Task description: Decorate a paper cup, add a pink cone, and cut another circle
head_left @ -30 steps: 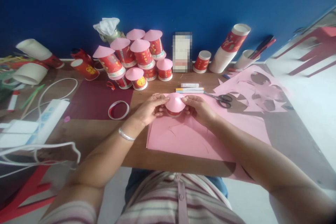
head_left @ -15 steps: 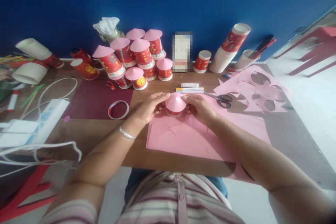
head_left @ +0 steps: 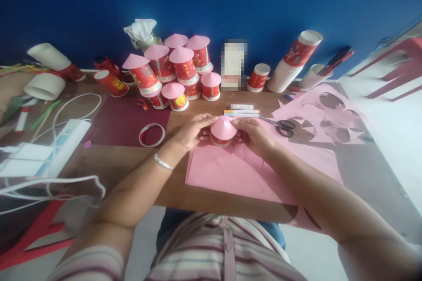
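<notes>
A pink paper cone (head_left: 223,128) sits like a roof on a short red paper cup (head_left: 220,142), close above the pink paper sheets. My left hand (head_left: 194,134) grips the cone's left side, thumb on top and fingers curled beneath near the cup. On the opposite side, my right hand (head_left: 253,134) pinches the cone in the same way. Most of the cup is hidden by the cone and fingers. Beneath both hands lie the pink sheets (head_left: 237,169), with thin paper scraps on them.
Several cone-topped red cups (head_left: 183,68) stand at the back left. Scissors (head_left: 283,127), markers (head_left: 241,114) and a glue stick (head_left: 241,106) lie beyond my hands. A cut-out pink sheet (head_left: 306,105) is right; a tape roll (head_left: 151,125) and power strip (head_left: 67,145) are left.
The view has turned slightly, so the table items appear a little farther right. Both hands keep the same hold on the cone and cup, with hardly any movement.
</notes>
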A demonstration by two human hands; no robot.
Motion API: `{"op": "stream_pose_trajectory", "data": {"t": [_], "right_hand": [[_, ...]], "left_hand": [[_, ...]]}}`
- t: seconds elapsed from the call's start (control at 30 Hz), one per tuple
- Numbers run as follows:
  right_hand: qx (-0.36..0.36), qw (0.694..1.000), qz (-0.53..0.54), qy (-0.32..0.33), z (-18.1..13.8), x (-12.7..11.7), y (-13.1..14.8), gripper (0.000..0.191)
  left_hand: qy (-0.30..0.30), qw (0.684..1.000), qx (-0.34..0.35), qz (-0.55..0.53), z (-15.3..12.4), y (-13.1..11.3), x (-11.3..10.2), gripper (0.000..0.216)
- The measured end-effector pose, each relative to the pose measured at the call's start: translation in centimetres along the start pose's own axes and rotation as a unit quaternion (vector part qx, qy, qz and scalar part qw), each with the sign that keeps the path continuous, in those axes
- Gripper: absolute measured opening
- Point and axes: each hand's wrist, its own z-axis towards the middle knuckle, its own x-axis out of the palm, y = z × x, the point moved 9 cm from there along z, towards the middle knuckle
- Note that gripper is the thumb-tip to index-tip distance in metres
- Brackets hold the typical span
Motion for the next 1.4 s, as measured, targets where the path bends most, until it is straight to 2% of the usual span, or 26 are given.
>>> {"op": "stream_pose_trajectory", "data": {"t": [0.57, 0.8, 0.93, 1.03, 1.1, 1.13, 1.23, 1.3, 1.33, 1.4], "right_hand": [[0.001, 1.0, 0.012, 0.0, -0.1, 0.3, 0.0, 0.052], [-0.003, 1.0, -0.003, -0.008, -0.1, 0.2, -0.1, 0.054], [-0.053, 0.996, -0.069, -0.036, -0.3, -0.4, 0.9, 0.055], [-0.143, 0.971, -0.163, -0.099, -0.7, -1.6, 2.6, 0.051], [-0.226, 0.937, -0.228, -0.139, -1.4, -2.1, 4.1, 0.049], [-0.27, 0.914, -0.265, -0.147, -1.9, -2.0, 4.8, 0.048], [-0.38, 0.83, -0.392, -0.113, -3.4, -0.1, 6.1, 0.05], [-0.429, 0.778, -0.454, -0.076, -4.2, 1.4, 6.1, 0.052], [-0.449, 0.757, -0.471, -0.063, -4.6, 2.0, 6.1, 0.052], [-0.475, 0.731, -0.487, -0.047, -5.0, 2.7, 5.9, 0.052]], "left_hand": [[-0.015, 0.999, -0.018, -0.04, -0.3, 0.3, 0.2, 0.044], [-0.016, 1.0, -0.007, -0.017, -0.6, -0.1, 0.4, 0.047], [-0.039, 0.998, 0.024, 0.044, -0.9, -0.7, -0.3, 0.048], [-0.082, 0.983, 0.092, 0.134, -1.2, -1.9, -1.6, 0.043], [-0.116, 0.947, 0.195, 0.229, -2.0, -4.0, -1.9, 0.037], [-0.125, 0.915, 0.259, 0.283, -2.8, -5.3, -1.6, 0.036], [-0.105, 0.781, 0.423, 0.447, -5.4, -7.6, 1.2, 0.042], [-0.083, 0.699, 0.467, 0.535, -6.5, -7.5, 3.0, 0.048], [-0.072, 0.673, 0.47, 0.567, -6.7, -7.2, 3.7, 0.05], [-0.057, 0.652, 0.459, 0.601, -6.6, -6.5, 4.3, 0.054]]}}
